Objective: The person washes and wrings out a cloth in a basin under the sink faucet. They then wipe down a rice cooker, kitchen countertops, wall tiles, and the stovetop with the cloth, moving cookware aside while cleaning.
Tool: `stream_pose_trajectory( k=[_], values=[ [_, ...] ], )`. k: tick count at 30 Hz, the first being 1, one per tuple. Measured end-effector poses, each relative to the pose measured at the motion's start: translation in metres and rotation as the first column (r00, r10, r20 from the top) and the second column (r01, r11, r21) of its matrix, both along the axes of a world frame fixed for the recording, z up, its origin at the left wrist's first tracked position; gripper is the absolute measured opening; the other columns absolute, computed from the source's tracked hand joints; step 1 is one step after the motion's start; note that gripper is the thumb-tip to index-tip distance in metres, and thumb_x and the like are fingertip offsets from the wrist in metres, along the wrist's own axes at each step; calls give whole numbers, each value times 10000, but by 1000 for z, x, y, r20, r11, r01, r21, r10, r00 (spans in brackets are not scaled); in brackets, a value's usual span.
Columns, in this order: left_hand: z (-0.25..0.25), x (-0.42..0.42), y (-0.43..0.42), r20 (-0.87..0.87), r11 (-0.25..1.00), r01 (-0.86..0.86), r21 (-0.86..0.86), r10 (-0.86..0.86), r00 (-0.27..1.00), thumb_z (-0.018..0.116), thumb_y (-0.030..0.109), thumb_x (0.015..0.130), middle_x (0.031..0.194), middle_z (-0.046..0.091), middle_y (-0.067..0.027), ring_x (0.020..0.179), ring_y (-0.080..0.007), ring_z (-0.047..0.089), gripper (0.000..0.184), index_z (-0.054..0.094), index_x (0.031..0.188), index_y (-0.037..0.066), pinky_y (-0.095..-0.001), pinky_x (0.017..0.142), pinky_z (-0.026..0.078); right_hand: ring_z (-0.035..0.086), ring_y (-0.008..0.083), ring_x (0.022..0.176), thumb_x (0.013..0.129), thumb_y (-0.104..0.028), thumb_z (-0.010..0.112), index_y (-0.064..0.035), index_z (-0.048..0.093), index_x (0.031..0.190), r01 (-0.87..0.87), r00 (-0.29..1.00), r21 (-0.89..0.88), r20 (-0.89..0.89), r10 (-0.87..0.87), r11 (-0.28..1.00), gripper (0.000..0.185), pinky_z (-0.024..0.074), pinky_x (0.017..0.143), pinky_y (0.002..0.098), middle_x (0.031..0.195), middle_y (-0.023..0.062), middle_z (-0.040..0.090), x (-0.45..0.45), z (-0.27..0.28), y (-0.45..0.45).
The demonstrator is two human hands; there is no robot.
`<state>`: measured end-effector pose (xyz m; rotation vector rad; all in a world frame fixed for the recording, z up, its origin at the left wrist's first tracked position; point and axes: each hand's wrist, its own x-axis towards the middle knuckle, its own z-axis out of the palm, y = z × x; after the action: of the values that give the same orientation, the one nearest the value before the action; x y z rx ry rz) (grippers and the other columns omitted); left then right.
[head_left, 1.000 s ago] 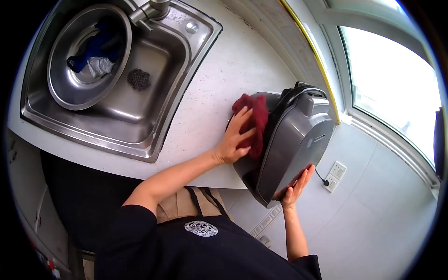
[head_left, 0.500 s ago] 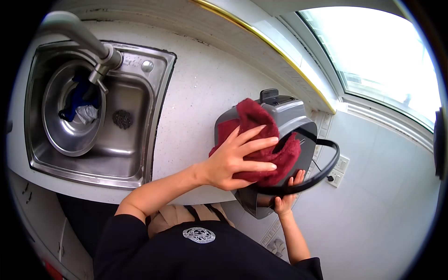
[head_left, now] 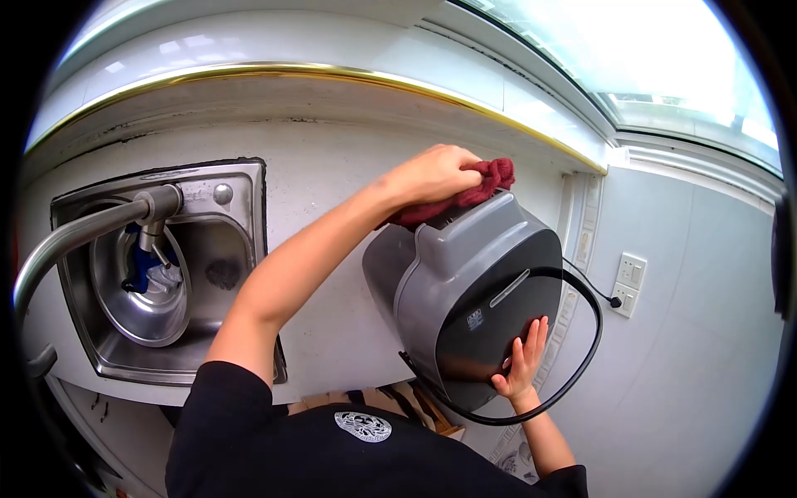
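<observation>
A grey rice cooker (head_left: 465, 257) with a dark lid (head_left: 465, 340) and a black swing handle (head_left: 594, 332) is tilted on its side at the counter's right end, its lid turned towards the right. My left hand (head_left: 440, 174) is closed around a bunched dark red cloth (head_left: 494, 176), which presses on the far end of the cooker. Part of the cloth is hidden behind that hand. Against the lid's lower part lies my right hand (head_left: 523, 365), flat with fingers stretched out, inside the loop of the handle.
To the left is a steel sink (head_left: 257, 249) with a metal basin (head_left: 149, 328) holding blue and silvery items. A faucet (head_left: 91, 236) arches over it. On the right wall a plug sits in a socket (head_left: 627, 295). A gold-edged ledge (head_left: 332, 70) runs behind the counter (head_left: 324, 349).
My left hand has moved with the cloth from the cooker's near side to its far end, its fingers closing around the cloth. More of the lid now shows. The camera view has shifted.
</observation>
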<state>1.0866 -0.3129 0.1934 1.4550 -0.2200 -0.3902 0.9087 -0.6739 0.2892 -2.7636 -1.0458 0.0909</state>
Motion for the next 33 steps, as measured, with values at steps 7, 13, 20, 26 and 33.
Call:
stream_pose_trajectory(
  k=[7,13,20,26,33],
  values=[
    [-2,-66,29,79,988,-149,44,146,986,486,77,772,1141,536,-160,1108,-299,524,493,582,1254,35,-330,984,393,216,528,1374,862,-679,420,-231,356,1465,4,1000,24,-9,-4,1000,754,162,1094,634,1508,258,270,2,-3,-9],
    [-10,-62,28,-38,980,-171,-101,168,985,484,30,739,1119,565,-122,1027,-241,571,457,637,1169,27,-296,926,426,216,525,1376,864,-669,423,-232,351,1470,-9,1000,39,-6,9,999,750,168,1091,636,1513,250,265,3,-5,-6],
    [1,5,-9,360,922,-244,300,128,924,530,25,745,1064,621,-125,1007,-317,565,356,675,1069,52,-390,866,463,204,518,1384,866,-668,415,-224,339,1475,6,1000,28,0,-6,1000,758,161,1099,630,1520,247,253,3,-3,-3],
    [5,-121,15,419,834,-550,40,486,767,564,9,673,1000,635,-133,923,-314,569,373,672,1029,16,-397,812,470,197,513,1388,860,-670,421,-219,339,1473,19,1000,22,-13,-19,1000,766,144,1105,626,1518,252,252,1,-2,-4],
    [63,-141,-13,670,795,-572,201,315,673,630,65,605,1067,643,-72,1115,-276,564,411,678,1013,55,-418,930,318,222,529,1373,866,-653,430,-185,380,1442,22,1000,17,2,-22,1000,744,146,1104,623,1504,266,271,5,-2,2]
  ],
)
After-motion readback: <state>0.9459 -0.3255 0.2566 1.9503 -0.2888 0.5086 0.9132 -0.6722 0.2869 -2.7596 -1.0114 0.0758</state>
